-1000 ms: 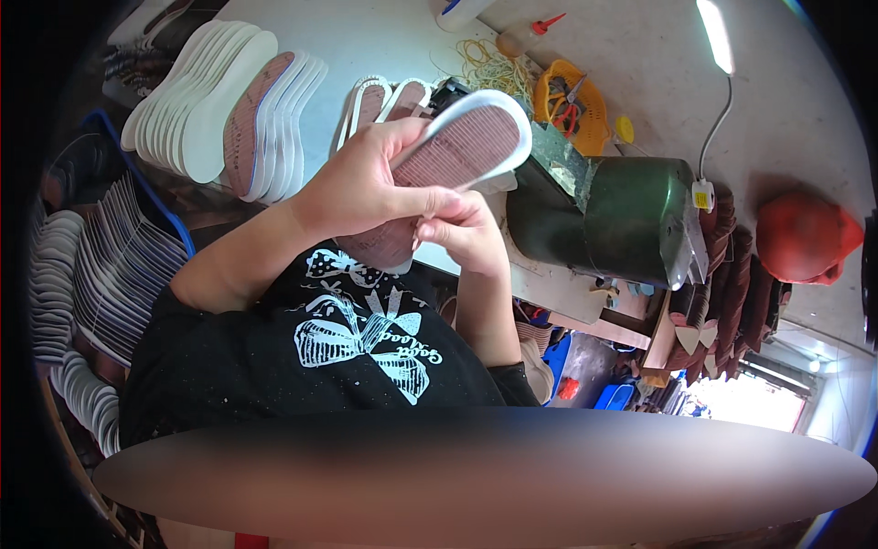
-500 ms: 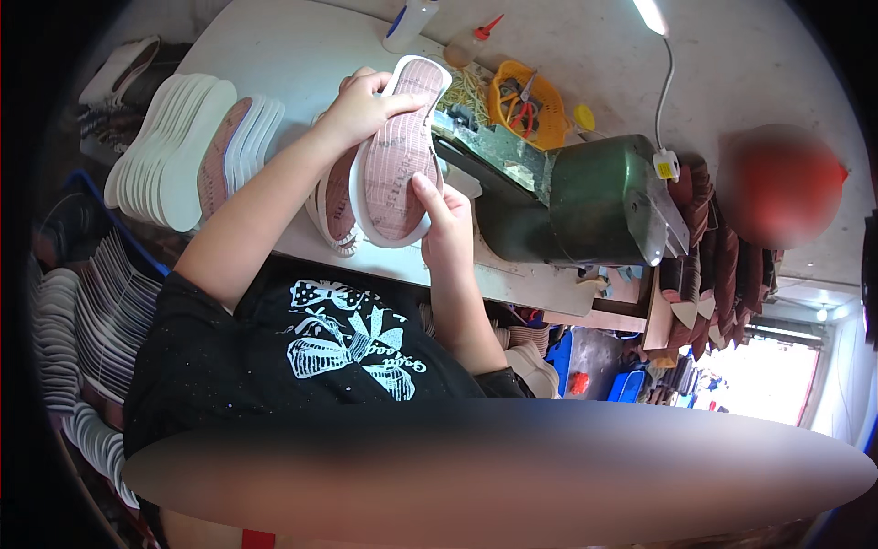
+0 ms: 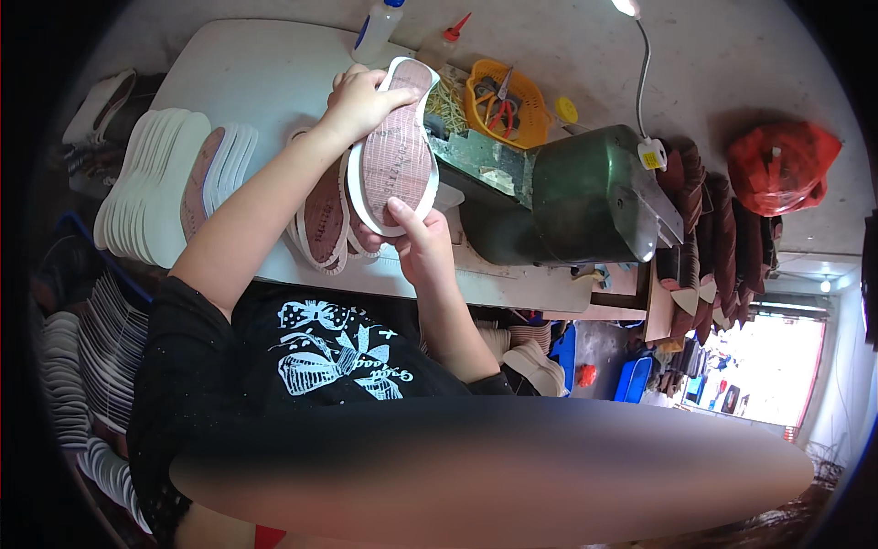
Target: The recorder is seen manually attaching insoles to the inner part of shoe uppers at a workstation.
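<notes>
Both my hands hold up a shoe insole (image 3: pixel 395 160) with a brownish-pink lined face and a white rim, tilted above the table's front edge. At its narrower far end, my left hand (image 3: pixel 358 105) grips it, thumb on the face and fingers behind. Near the wide end, my right hand (image 3: pixel 422 240) pinches the edge with its thumb on the face. Just to the left, partly behind the held piece, similar brown insole pieces with pale edging (image 3: pixel 324 224) lie on the table. What the hidden fingers touch behind the insole cannot be seen.
On the white table (image 3: pixel 265 55) stand a row of white soles (image 3: pixel 151 183) and a smaller insole stack (image 3: pixel 233 165). A green machine (image 3: pixel 585 197) stands right, with a yellow basket of tools (image 3: pixel 512 128) behind it. Bottles (image 3: pixel 377 32) stand at the back; brown shoe parts (image 3: pixel 722 238) hang right.
My right hand has shifted along the insole's wide end, nearer its tip. The insole and both hands sit slightly left and more upright as the view has shifted.
</notes>
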`<state>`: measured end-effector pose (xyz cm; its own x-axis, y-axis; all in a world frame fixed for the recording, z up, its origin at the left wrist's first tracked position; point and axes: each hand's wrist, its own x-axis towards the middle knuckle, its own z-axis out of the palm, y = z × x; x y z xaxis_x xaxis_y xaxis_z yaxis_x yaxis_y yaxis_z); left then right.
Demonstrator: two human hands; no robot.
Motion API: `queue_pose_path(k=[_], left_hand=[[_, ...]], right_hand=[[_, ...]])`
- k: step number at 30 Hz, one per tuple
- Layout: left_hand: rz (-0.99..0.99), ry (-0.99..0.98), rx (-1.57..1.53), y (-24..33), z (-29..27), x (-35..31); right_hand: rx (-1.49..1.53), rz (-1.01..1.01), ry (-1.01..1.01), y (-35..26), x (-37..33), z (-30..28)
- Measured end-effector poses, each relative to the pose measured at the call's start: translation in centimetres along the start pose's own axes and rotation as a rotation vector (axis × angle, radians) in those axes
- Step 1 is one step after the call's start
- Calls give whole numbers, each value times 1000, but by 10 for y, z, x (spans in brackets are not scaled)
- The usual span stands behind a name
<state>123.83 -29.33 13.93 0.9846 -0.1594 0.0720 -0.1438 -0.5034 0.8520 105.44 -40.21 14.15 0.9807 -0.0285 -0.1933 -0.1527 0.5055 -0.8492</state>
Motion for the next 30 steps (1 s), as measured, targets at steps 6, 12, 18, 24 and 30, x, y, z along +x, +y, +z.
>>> queue_pose_path(k=[6, 12, 18, 24, 30], left_hand=[[-45, -147, 82, -17, -8, 37], [343, -100, 415, 5, -27, 42], [276, -1073, 131, 37, -55, 61], [209, -1087, 239, 29, -60, 67], [81, -1031, 124, 20, -72, 51]], right_hand=[[96, -37, 58, 4, 16, 20], [118, -120, 55, -3, 40, 28], [109, -49, 73, -15, 51, 28], [91, -36, 62, -17, 49, 26], [92, -37, 67, -20, 51, 27]])
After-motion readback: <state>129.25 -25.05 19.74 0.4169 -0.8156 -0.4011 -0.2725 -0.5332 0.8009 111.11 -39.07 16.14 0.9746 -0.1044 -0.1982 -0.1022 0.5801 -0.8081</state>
